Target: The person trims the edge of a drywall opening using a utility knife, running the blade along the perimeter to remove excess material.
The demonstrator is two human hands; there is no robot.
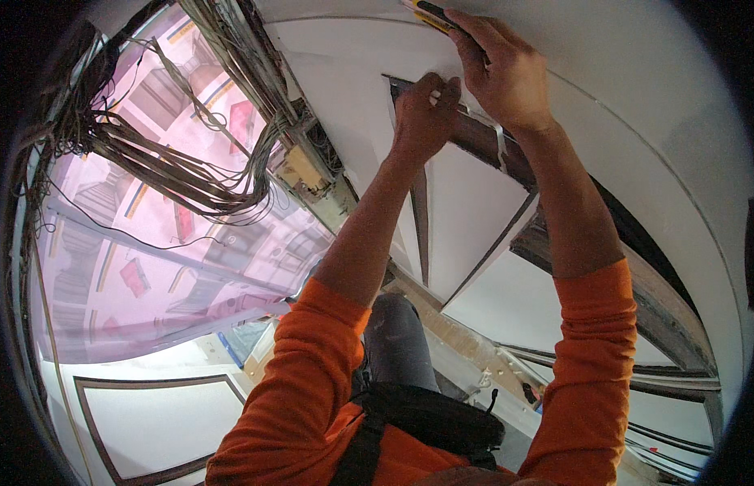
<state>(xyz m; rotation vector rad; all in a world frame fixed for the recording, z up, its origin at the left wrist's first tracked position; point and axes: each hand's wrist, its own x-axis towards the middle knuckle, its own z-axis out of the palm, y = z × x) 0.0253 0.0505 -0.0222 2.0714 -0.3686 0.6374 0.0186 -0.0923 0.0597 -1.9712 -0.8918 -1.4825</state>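
Both my arms, in orange sleeves, reach up to a white panelled surface [352, 49]. My right hand [506, 81] is closed around a yellow-and-black utility knife [433, 14], its far end near the top of the view. Just left of it, my left hand [428, 113] is curled at the corner of a dark brown trim strip [478, 138]. A small whitish bit shows between its fingers, too little to name. Past that hand, a thin, shiny pale strip [501, 147] crosses the brown trim. The knife's blade cannot be made out.
On the left, bundles of loose cables [182, 170] hang before a pink-tinted printed sheet [150, 267]. A white panel with a dark border [158, 421] stands at lower left. A black waist bag [433, 421] is strapped to me. Dark wooden trim [636, 308] runs along the right.
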